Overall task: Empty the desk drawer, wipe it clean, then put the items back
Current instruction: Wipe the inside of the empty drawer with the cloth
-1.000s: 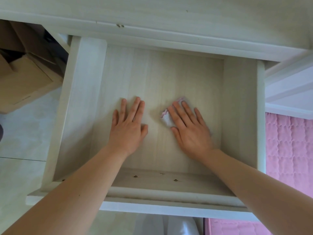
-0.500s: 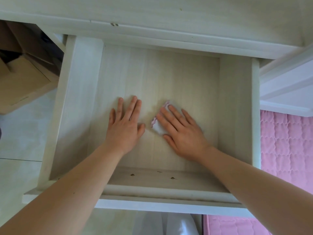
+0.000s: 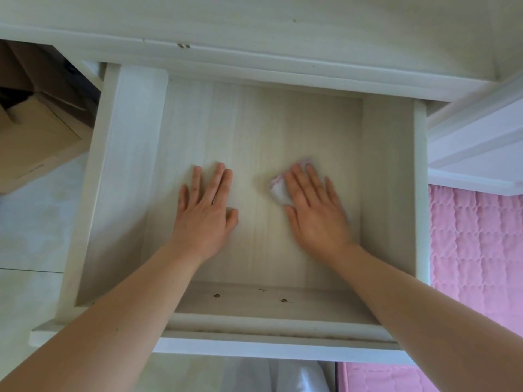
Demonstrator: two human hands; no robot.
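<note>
The pale wooden desk drawer (image 3: 130, 171) is pulled out below me and holds nothing but my hands and a cloth. My left hand (image 3: 202, 213) lies flat on the drawer floor, left of centre, fingers straight. My right hand (image 3: 317, 213) presses flat on a small white cloth with a pink edge (image 3: 278, 188), right of centre. Most of the cloth is hidden under the fingers; only its left corner and a bit beyond the fingertips show.
The desk top (image 3: 254, 26) runs across the top of the view. An open cardboard box (image 3: 31, 142) stands on the pale floor at the left. A pink quilted cover (image 3: 475, 250) lies at the right, under a white frame (image 3: 475, 137).
My right hand has slid the cloth left and then back to the right across the drawer floor. My left hand has stayed flat in about the same place.
</note>
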